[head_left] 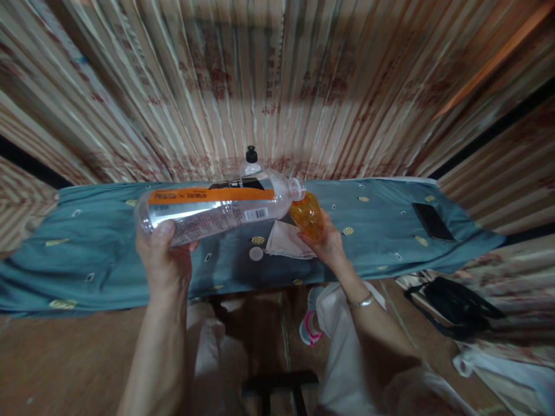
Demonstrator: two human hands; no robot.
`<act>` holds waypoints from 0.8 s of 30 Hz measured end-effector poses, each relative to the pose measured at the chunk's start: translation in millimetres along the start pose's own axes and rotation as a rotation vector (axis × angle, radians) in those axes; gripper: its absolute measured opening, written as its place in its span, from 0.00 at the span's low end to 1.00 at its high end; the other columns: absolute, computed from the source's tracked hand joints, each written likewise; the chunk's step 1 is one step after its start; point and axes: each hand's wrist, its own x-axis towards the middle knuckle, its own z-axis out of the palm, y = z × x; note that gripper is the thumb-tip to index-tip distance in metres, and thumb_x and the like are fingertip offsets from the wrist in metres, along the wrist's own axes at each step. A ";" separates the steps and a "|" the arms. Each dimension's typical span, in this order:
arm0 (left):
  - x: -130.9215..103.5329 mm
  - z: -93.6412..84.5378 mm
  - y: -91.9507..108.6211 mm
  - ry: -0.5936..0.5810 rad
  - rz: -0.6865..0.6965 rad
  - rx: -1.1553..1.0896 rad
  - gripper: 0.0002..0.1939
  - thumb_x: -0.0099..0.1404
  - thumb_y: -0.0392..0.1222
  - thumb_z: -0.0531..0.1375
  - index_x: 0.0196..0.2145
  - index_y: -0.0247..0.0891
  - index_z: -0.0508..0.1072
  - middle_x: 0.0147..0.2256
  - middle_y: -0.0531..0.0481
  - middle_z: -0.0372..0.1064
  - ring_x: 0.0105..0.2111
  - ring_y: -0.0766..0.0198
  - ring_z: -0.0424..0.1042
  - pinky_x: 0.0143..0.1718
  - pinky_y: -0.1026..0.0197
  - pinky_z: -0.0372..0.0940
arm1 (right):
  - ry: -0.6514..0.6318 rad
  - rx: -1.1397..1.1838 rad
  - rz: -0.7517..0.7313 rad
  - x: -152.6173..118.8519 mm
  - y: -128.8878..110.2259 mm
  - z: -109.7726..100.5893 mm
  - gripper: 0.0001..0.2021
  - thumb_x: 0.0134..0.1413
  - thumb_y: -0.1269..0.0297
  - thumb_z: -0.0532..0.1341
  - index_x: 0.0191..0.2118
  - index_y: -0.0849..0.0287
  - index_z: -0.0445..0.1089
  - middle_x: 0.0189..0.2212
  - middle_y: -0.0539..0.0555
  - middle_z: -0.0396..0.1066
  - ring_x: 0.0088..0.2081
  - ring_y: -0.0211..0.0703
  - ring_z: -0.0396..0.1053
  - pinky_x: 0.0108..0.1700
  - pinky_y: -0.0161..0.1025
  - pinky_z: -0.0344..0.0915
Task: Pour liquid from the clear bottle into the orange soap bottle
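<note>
My left hand (167, 254) grips the base end of a large clear plastic bottle (208, 211) with an orange and black label. The bottle lies nearly level in the air, its uncapped mouth pointing right. My right hand (325, 240) is wrapped round a small orange transparent container (307, 214), tilted so that its top meets the bottle's mouth. Whether liquid passes between them cannot be made out. Below them on the cloth lie a pale folded cloth (288, 240) and a white round cap (256, 253).
A clear bottle with a black top (251, 155) stands behind the large bottle. A dark phone (432, 221) lies at the right of the teal-covered table (373, 242). Curtains hang behind. A black bag (455, 303) is on the lower right.
</note>
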 end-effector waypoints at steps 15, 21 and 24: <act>-0.1 -1.2 -1.1 0.012 -0.005 0.016 0.29 0.46 0.51 0.73 0.47 0.41 0.80 0.31 0.52 0.69 0.24 0.67 0.63 0.15 0.70 0.48 | -0.004 0.000 -0.004 -0.3 -1.8 -1.0 0.38 0.52 0.53 0.72 0.67 0.58 0.65 0.61 0.66 0.78 0.59 0.63 0.80 0.58 0.58 0.80; -0.5 -0.3 -0.2 0.018 -0.002 0.043 0.31 0.46 0.51 0.73 0.49 0.41 0.79 0.32 0.51 0.70 0.24 0.67 0.62 0.17 0.70 0.46 | -0.007 -0.012 0.003 0.4 -0.6 -1.1 0.40 0.52 0.49 0.72 0.67 0.58 0.65 0.61 0.66 0.78 0.58 0.64 0.80 0.57 0.59 0.80; -0.8 1.7 1.9 0.018 -0.013 0.024 0.33 0.45 0.51 0.73 0.50 0.43 0.79 0.32 0.51 0.71 0.24 0.67 0.61 0.17 0.70 0.45 | -0.004 -0.009 0.005 0.1 0.0 -1.5 0.40 0.51 0.50 0.73 0.67 0.58 0.64 0.61 0.67 0.78 0.58 0.64 0.80 0.58 0.60 0.80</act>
